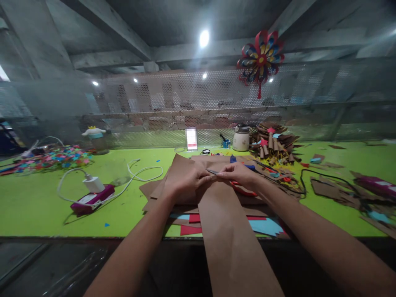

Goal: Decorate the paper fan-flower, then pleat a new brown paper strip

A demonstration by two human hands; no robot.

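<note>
A long brown paper strip (229, 222) runs from beneath my fingers over the table's front edge toward me. My left hand (192, 181) is closed, pinching the strip near its far end and resting on brown sheets (176, 173). My right hand (239, 175) is pinched shut just beside it. A thin dark rod (212, 171), too small to name, slants from the right fingertips toward the left hand. Just under my right hand lie red-orange handles (244, 189), apparently of scissors, partly hidden. Red paper (190, 230) and light blue paper (266, 226) stick out below the brown pile.
On the green table (139, 218), a purple power strip (93, 201) with a white charger and cable lies left. Colourful paper pieces (58, 159) lie behind it. A lidded jar (241, 139), a lit phone (191, 139) and a heap of brown paper rolls (275, 144) stand at the back.
</note>
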